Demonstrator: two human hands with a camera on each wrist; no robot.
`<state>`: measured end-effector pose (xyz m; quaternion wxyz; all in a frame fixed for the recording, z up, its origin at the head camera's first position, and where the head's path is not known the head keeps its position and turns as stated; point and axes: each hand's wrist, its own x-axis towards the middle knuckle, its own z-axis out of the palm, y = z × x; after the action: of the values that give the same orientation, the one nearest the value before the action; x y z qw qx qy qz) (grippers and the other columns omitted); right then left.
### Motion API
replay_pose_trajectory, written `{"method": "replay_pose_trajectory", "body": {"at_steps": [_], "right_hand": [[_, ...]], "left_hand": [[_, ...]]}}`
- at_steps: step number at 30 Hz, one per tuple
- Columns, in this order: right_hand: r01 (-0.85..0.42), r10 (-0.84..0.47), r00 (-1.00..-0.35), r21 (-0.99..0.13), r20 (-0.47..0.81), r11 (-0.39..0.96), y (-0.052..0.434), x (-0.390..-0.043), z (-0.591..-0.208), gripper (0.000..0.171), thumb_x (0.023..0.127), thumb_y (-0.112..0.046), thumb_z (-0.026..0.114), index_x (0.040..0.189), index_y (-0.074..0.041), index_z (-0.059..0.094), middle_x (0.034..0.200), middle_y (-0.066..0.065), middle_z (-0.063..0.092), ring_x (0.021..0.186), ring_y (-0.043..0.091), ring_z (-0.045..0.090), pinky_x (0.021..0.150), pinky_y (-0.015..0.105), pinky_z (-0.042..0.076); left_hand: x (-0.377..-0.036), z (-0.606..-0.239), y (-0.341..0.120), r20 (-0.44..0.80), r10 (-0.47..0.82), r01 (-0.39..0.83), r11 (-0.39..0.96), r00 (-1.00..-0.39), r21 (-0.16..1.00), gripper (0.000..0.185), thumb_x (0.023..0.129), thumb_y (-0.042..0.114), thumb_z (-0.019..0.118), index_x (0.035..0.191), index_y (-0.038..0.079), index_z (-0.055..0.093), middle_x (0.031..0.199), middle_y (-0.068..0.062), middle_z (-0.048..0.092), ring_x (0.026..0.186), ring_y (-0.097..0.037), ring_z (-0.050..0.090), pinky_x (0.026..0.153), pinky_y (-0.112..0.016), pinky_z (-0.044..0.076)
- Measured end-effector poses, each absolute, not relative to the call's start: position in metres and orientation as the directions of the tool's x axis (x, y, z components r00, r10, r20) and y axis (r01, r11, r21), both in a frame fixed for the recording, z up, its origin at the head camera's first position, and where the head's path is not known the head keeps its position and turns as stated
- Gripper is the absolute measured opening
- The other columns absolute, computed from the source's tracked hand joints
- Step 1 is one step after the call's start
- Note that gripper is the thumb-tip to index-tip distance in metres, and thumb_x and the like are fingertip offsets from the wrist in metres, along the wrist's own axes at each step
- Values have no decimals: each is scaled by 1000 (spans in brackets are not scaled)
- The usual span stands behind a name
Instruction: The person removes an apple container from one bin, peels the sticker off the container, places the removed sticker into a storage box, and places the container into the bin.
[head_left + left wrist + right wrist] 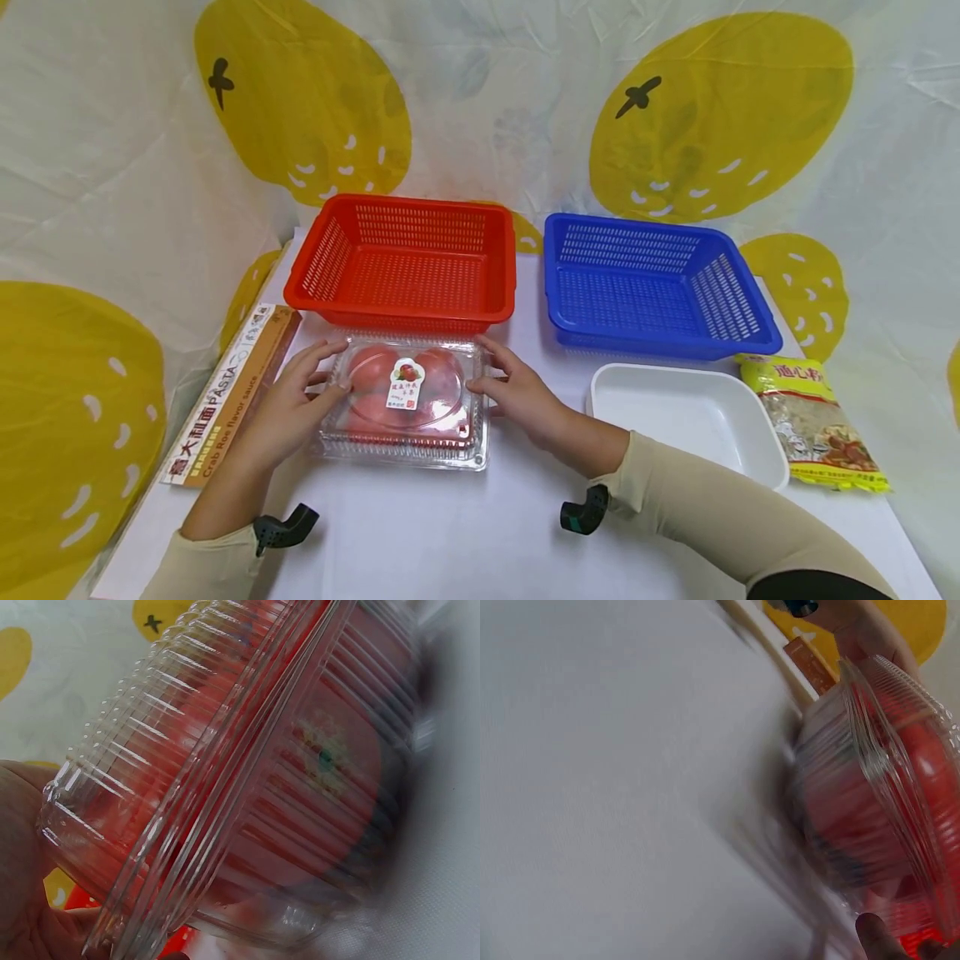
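A clear plastic clamshell box of tomatoes (408,400), with a white label on its lid, is between both hands in front of the red basket. My left hand (296,408) grips its left side, the thumb over the lid edge. The right hand (525,396) holds the opposite side, thumb on the lid and fingers partly hidden behind the box. In the left wrist view the box (195,750) looks closed, with a tomato's green stem end showing through its lower half. Fingers (877,937) of the right hand touch the box (870,787) in the right wrist view.
A red basket (401,323) and a blue basket (660,340) stand at the back. Left of the hands lies a pasta box (232,396). A white tray (686,417) and a yellow-topped macaroni bag (813,421) sit at the right. A patterned curtain (495,100) hangs behind the white table.
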<state>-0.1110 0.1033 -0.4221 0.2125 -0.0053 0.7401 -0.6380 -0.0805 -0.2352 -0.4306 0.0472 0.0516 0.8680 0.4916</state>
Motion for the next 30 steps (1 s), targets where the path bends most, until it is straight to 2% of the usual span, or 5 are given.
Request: {"method": "replay_pose_trajectory", "body": {"at_steps": [5,9,12,19,30], "right_hand": [[144,-272,-933,-939,-234,312,106,-120,-414,72,99,-21,73,164,-28,44,162,11,47,136,38,55,94,52,60],[96,-282,-938,-931,-203,351,106,-126,-405,66,99,-26,73,161,-28,49,157,12,51,142,39,48,85,59,61],[63,-302,-937,-933,-177,353,103,-128,-398,59,99,-25,73,155,-24,55,152,14,54,137,40,51,80,60,63],[-158,-369,-929,-870,-30,467,92,-131,-392,41,97,-23,77,137,-14,70,140,6,66,137,29,55,112,56,47],[-307,-415,-909,-733,37,607,79,-130,-384,42,96,-32,76,135,-17,72,136,-3,69,132,22,59,105,50,54]], "left_hand": [[-78,-429,-236,-44,128,28,509,-991,860,63,105,31,68,163,24,44,170,-17,29,138,-54,48,94,-67,57],[-78,-430,-237,-40,130,31,503,-991,864,62,105,29,68,163,24,44,170,-17,30,138,-53,48,94,-66,57],[-79,-430,-237,-42,132,30,498,-990,866,62,106,29,68,162,25,44,169,-17,30,138,-53,48,94,-66,57],[-80,-429,-234,-65,128,6,484,-990,875,63,106,33,68,163,26,42,170,-17,30,140,-55,45,96,-71,54],[-81,-431,-234,-81,124,-15,456,-989,890,64,107,31,67,164,26,40,170,-18,28,142,-56,42,99,-72,51]]}}
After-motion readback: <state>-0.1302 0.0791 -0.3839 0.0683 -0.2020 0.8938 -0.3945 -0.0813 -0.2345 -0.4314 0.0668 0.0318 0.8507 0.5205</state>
